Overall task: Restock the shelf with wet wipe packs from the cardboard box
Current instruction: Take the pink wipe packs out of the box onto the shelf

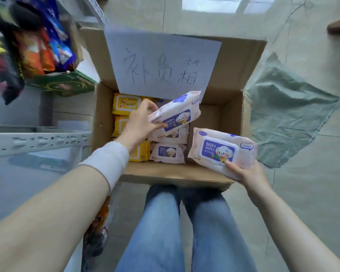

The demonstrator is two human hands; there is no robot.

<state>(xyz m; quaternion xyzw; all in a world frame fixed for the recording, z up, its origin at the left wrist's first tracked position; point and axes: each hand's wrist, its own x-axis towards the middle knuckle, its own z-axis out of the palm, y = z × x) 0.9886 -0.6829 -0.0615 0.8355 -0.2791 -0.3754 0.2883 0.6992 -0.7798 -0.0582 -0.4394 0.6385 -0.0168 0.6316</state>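
Observation:
An open cardboard box (232,114) stands on the floor in front of my legs, with a handwritten paper sheet (163,61) on its far flap. Inside lie yellow wipe packs (126,104) on the left and pink baby wipe packs (167,153) in the middle. My left hand (139,122) holds a pink pack (177,111) tilted above the box. My right hand (245,172) grips a second pink pack (222,149) over the box's near right corner.
A white metal shelf rail (37,141) runs along the left, with snack bags (33,50) and a green box (65,85) on the shelving above. A green cloth (290,112) lies on the tiled floor to the right.

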